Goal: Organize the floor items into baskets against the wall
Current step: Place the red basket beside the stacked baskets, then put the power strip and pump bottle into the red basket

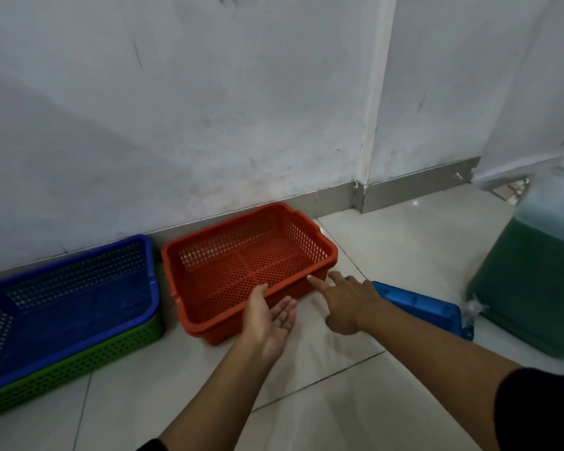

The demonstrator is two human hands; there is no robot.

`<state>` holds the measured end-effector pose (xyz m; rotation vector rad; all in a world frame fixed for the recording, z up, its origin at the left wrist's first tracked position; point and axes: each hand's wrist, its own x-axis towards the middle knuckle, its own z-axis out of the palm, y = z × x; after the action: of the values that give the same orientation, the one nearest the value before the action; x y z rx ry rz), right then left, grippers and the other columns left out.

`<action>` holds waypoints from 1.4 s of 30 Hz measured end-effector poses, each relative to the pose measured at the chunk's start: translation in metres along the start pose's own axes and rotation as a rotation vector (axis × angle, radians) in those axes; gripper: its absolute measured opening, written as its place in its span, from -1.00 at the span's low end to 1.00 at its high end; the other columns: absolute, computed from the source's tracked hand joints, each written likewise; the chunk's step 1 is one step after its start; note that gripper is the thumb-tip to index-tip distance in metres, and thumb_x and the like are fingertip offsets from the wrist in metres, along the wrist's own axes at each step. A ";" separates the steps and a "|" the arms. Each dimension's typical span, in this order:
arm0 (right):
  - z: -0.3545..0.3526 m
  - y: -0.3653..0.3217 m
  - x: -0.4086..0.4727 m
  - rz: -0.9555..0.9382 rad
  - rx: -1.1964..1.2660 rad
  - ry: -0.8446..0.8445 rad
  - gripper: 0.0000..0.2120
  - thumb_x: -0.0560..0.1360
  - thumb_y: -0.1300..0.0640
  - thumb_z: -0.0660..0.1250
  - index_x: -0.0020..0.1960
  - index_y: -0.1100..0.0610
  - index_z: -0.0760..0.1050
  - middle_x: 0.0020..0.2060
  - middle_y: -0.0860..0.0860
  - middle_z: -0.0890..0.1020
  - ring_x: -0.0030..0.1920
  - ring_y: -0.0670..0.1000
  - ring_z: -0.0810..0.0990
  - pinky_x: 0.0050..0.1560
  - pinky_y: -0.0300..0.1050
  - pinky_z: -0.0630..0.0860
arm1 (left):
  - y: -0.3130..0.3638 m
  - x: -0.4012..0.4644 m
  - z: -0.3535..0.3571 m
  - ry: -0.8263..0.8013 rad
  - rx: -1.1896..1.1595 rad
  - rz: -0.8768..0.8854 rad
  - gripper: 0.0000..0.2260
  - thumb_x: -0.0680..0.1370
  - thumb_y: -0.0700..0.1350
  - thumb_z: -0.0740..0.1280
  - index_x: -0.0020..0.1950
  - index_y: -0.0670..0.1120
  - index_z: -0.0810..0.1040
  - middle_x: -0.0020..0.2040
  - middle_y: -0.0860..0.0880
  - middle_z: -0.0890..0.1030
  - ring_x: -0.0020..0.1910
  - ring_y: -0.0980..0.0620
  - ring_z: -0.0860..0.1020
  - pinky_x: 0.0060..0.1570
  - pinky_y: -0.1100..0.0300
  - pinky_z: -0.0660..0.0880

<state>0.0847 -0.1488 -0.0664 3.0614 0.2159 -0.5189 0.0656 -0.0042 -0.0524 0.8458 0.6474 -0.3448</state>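
Observation:
An empty red perforated basket [241, 265] sits on the tiled floor against the wall, slightly angled. To its left a blue basket [79, 288] rests nested in a green basket [79, 359]. My left hand [269, 320] is open, palm up, with its thumb touching the red basket's near rim. Beside it, my right hand [345, 301] has its fingers spread, and the index fingertip touches the basket's near right corner. Neither hand holds anything.
A blue flat plastic object [427, 307] lies on the floor just right of my right hand. A large jug of green liquid [534, 281] stands at the far right. A grey skirting [414, 187] runs along the white wall, with a corner behind the red basket.

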 end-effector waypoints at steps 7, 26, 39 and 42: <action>0.028 0.027 -0.029 0.082 0.107 -0.029 -0.24 0.50 0.01 0.26 0.55 -0.07 -0.10 0.51 0.17 0.11 0.45 0.23 0.22 0.35 0.25 0.24 | -0.045 0.005 0.019 -0.168 0.307 -0.055 -0.71 0.62 -0.09 0.14 0.33 -0.09 0.34 -0.07 -0.16 0.55 -0.14 -0.03 0.54 -0.17 0.20 0.46; 0.156 0.136 -0.233 0.800 0.534 0.041 0.00 0.31 -0.31 0.35 0.50 -0.27 -0.26 0.30 0.27 0.34 0.28 0.24 0.38 0.29 0.07 0.32 | -0.205 -0.053 0.145 -0.789 1.836 0.003 -0.80 0.59 -0.02 0.21 0.17 -0.06 0.41 0.07 -0.07 0.54 -0.04 0.01 0.53 -0.14 0.22 0.46; 0.137 0.133 -0.206 0.811 0.871 0.096 0.08 0.26 -0.09 0.50 0.50 -0.26 -0.20 0.31 0.19 0.38 0.23 0.18 0.47 0.21 0.06 0.49 | -0.194 -0.056 0.079 -0.627 1.759 -0.260 -0.60 0.57 0.07 0.23 0.34 -0.08 0.38 0.17 -0.09 0.57 0.05 0.00 0.58 0.05 0.16 0.53; 0.102 0.129 -0.183 0.736 1.061 0.245 0.04 0.27 -0.05 0.52 0.52 -0.19 -0.09 0.35 0.13 0.44 0.28 0.17 0.47 0.25 0.00 0.43 | -0.174 -0.056 0.070 -0.611 1.583 -0.366 -0.43 0.49 0.29 0.20 0.35 -0.06 0.40 0.19 -0.11 0.57 0.14 -0.05 0.57 0.17 0.07 0.53</action>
<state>-0.1016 -0.3062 -0.1014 3.6765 -1.6066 -0.2182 -0.0405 -0.1660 -0.0827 1.9808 -0.2055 -1.4777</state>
